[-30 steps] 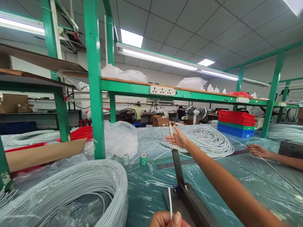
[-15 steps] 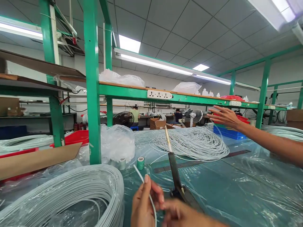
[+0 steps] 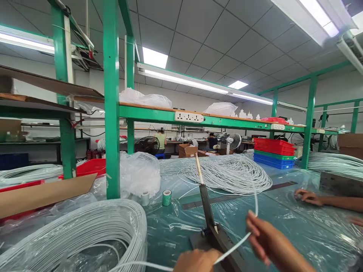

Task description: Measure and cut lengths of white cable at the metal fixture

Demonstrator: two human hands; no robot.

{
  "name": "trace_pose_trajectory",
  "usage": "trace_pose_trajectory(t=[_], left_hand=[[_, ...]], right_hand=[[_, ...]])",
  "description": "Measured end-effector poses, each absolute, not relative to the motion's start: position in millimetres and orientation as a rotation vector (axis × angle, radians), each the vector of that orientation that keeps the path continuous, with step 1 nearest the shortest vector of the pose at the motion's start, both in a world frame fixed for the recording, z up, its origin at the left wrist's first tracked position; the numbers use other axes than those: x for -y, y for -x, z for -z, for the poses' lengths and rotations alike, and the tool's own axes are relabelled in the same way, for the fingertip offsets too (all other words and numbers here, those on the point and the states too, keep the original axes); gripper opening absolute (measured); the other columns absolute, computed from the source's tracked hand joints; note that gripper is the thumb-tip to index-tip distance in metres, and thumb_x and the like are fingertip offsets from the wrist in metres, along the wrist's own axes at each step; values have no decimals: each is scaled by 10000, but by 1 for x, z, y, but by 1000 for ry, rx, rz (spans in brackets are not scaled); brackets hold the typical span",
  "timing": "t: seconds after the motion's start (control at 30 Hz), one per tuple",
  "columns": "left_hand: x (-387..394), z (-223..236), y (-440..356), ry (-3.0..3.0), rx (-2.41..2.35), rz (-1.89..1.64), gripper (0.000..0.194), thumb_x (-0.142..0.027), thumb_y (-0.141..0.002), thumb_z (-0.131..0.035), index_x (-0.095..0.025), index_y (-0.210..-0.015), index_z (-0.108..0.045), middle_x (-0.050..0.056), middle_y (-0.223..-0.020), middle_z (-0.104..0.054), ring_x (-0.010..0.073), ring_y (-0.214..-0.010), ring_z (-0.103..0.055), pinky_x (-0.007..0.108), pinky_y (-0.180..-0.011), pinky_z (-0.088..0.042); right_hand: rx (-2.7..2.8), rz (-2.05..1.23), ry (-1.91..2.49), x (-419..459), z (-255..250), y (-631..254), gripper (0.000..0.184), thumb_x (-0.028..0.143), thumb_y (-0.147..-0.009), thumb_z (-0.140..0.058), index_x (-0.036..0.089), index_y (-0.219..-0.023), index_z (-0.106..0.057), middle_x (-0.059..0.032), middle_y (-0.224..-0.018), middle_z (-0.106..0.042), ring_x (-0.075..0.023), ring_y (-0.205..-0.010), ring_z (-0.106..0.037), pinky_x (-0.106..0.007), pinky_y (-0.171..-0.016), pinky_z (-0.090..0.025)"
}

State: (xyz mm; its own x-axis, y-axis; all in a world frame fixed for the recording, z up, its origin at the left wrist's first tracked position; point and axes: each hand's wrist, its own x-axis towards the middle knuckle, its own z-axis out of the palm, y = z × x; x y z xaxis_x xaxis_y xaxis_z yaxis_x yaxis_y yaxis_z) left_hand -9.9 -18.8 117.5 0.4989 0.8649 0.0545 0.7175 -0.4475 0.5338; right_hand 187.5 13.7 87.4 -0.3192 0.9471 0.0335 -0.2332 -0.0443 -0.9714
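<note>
My left hand point(image 3: 195, 262) is at the bottom edge, closed on a white cable point(image 3: 235, 243). The cable runs from the big coil point(image 3: 85, 234) at lower left, through that hand, and up to my right hand point(image 3: 266, 238). My right hand, blurred by motion, pinches the cable to the right of the cutter; a short loop of it rises above the fingers. Between my hands stands a lever cutter point(image 3: 205, 206) with its dark arm raised and its wooden handle pointing up.
A pile of cut white cables point(image 3: 227, 173) lies mid-table on plastic sheeting. Two tape rolls point(image 3: 166, 197) sit by a green post point(image 3: 112, 113). Another person's hand point(image 3: 307, 196) rests on the table at right. Red and blue trays point(image 3: 273, 153) stand behind; cardboard point(image 3: 42, 194) lies left.
My right hand left the cutter handle, came down to the cable by my left hand, then drew it out to the right. The other person's hand, raised half a second ago, is back on the table.
</note>
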Motion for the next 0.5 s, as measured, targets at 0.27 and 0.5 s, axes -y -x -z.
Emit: trace_pose_trajectory(t=[0.27,0.5], left_hand=[[18,-116,34,-2396,-1817,-248,294,-115,-720,-392,-208,-831,-649,110,-796,-690,308,-781,-622,383,-644,-448],[17,-108,25,-2295,-1753,-230,299,-119,-667,-436,-213,-830,-668,119,-836,-687,305,-835,-609,343,-658,-433]], right_hand=[[558,-1142,1057,-45,-93,-365,320,297,-819,-310,188,-522,-260,73,-340,-175,16,-226,-193,-191,-357,-40],[390,-1121,1221,-47,-101,-416,259,171,-775,-248,190,-518,-275,29,-334,-206,0,-211,-198,-179,-323,-69]])
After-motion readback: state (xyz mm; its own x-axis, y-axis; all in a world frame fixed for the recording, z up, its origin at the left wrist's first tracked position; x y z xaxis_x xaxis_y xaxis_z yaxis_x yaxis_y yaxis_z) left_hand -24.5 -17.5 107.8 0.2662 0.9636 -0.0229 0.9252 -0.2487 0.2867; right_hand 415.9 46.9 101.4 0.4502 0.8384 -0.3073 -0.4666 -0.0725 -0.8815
